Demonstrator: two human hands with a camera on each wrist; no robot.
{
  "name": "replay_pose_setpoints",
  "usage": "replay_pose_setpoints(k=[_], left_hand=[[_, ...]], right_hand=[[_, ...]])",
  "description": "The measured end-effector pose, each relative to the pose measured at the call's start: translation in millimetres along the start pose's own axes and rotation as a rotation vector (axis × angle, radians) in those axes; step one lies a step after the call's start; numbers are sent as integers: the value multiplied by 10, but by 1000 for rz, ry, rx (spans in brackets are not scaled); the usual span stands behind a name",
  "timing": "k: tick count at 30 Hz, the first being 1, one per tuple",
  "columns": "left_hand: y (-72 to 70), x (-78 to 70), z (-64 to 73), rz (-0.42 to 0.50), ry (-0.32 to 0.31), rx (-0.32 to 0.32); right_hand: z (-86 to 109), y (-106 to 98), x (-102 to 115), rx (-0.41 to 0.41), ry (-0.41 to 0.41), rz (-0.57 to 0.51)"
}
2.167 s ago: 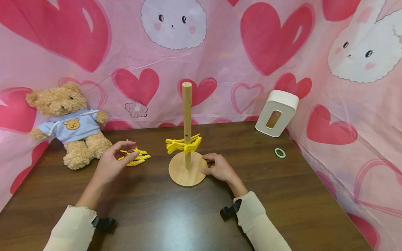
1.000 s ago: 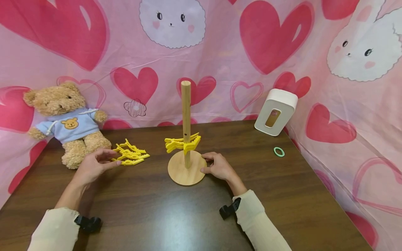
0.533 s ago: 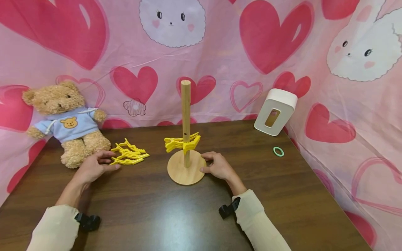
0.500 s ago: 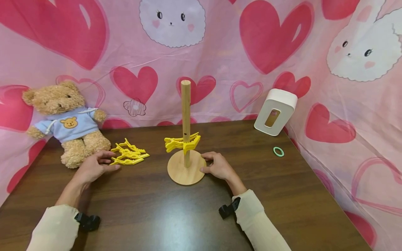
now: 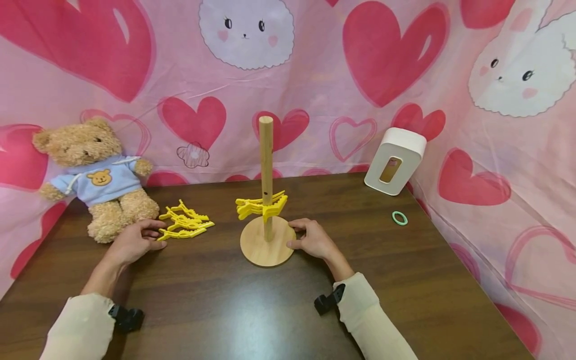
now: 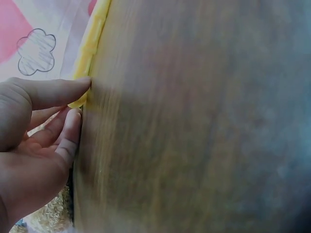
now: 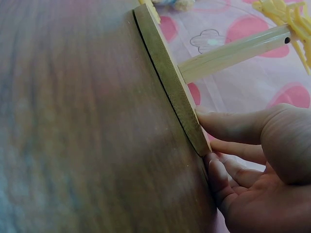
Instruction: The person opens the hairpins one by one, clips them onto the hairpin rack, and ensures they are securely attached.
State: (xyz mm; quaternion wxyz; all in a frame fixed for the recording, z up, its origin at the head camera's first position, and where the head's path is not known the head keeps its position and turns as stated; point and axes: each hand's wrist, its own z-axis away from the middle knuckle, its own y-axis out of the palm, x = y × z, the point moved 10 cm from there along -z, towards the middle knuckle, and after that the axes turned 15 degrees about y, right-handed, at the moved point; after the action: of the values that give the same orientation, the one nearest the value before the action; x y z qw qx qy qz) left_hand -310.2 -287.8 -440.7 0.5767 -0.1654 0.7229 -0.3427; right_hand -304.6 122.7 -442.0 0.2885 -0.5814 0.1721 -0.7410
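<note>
In the head view, several yellow crocodile hair clips (image 5: 186,222) lie in a loose pile on the table at the left. My left hand (image 5: 130,245) is at their left ends, thumb and fingers spread around the tip of the nearest one. The left wrist view has that yellow clip (image 6: 90,48) running up from between thumb and fingertips. A round wooden base (image 5: 256,245) with an upright pole (image 5: 266,150) stands mid-table. More yellow clips (image 5: 274,206) hang crosswise low on the pole. My right hand (image 5: 315,240) grips the base's right rim, thumb on top.
A teddy bear (image 5: 105,177) in a blue top sits behind my left hand, its foot close to my fingers. At the back right stands a white box (image 5: 396,160) with a slot. A small green ring (image 5: 399,218) lies in front of it.
My left hand has moved left and down from over the clip pile to its left ends, uncovering the clips. My right hand has stayed on the wooden base.
</note>
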Motion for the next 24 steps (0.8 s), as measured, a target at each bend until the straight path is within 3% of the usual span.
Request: replay_pose_setpoints(k=[12,24], left_hand=[[-4,51,12,69,-48,-1],[12,-31,9,138,-17,-5]], right_hand=[[-14,0,-16,2,13,0],[-14,4,-3,4,-11,11]])
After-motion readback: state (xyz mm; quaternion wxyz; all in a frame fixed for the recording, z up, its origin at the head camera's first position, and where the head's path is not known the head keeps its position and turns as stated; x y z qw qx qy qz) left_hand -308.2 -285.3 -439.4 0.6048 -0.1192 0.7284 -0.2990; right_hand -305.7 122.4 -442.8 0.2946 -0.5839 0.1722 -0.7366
